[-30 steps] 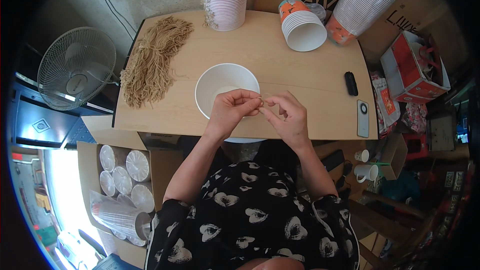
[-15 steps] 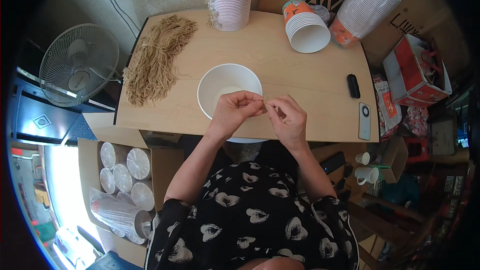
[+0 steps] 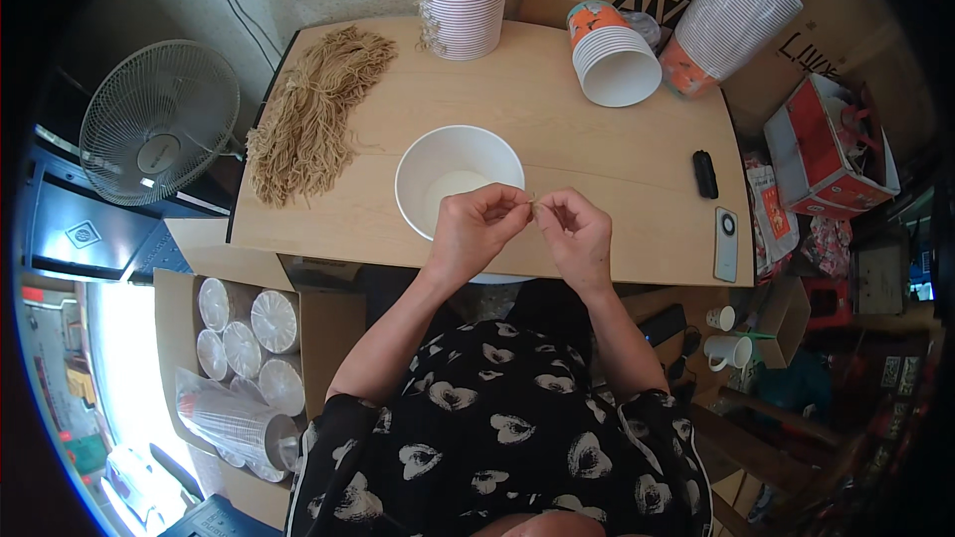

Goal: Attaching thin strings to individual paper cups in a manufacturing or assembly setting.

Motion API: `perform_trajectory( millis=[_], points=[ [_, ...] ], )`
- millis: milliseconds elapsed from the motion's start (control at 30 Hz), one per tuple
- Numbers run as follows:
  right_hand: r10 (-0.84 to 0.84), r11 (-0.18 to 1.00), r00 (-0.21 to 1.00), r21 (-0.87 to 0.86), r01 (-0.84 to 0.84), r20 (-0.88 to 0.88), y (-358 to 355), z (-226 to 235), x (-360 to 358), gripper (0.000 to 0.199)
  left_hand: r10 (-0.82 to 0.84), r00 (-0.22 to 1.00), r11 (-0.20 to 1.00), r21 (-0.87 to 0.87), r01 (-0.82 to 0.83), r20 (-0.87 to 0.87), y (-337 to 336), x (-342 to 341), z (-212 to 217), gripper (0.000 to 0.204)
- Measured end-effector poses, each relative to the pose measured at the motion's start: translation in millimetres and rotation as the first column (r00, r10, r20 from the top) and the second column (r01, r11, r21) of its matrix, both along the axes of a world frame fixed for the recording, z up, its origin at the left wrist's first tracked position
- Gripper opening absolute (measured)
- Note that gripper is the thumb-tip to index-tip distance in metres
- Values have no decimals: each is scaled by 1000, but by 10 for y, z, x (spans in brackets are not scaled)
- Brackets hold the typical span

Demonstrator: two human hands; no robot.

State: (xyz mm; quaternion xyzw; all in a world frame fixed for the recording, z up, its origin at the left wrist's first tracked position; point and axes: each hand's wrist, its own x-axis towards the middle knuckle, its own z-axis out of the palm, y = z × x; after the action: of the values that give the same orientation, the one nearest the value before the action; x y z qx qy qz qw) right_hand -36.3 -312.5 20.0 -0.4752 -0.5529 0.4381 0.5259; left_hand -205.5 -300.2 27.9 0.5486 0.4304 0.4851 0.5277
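Left hand (image 3: 466, 236) and right hand (image 3: 581, 239) grips both pinched closed, seemingly on a thin strand (image 3: 533, 198) between the fingertips, near the white bucket's (image 3: 416, 181) right rim above the desk (image 3: 637, 164); pinch lightly, wrists level, tension even.

White bucket (image 3: 426, 179), tan strings (image 3: 318, 114), pale-brown table (image 3: 587, 164), black shirt (image 3: 542, 418), white heart pattern

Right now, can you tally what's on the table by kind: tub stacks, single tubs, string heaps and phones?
Tub stacks: 3 (upright stack, tipped stack, plastic-wrapped stack)
Single white tub: 1
Heap of tan string: 1
Phone: 1
Total: 6, counting each stack as one
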Motion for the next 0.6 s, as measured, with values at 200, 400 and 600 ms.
perform_trajectory(
  millis=[200,400,600],
  points=[
    [46,983,995,-176,-61,-88,33,93,70,6,-38,995,998,42,42,-93,-5,-20,-37,15],
    [68,975,994,-207,-85,-88,28,194,120,15,-60,998,998,-8,60,-18,24,-51,-49,16],
    [73,976,983,-190,-105,-169,157,223,177,14,-190,979,960,-194,202,80,70,-117,98,14]
  ],
)
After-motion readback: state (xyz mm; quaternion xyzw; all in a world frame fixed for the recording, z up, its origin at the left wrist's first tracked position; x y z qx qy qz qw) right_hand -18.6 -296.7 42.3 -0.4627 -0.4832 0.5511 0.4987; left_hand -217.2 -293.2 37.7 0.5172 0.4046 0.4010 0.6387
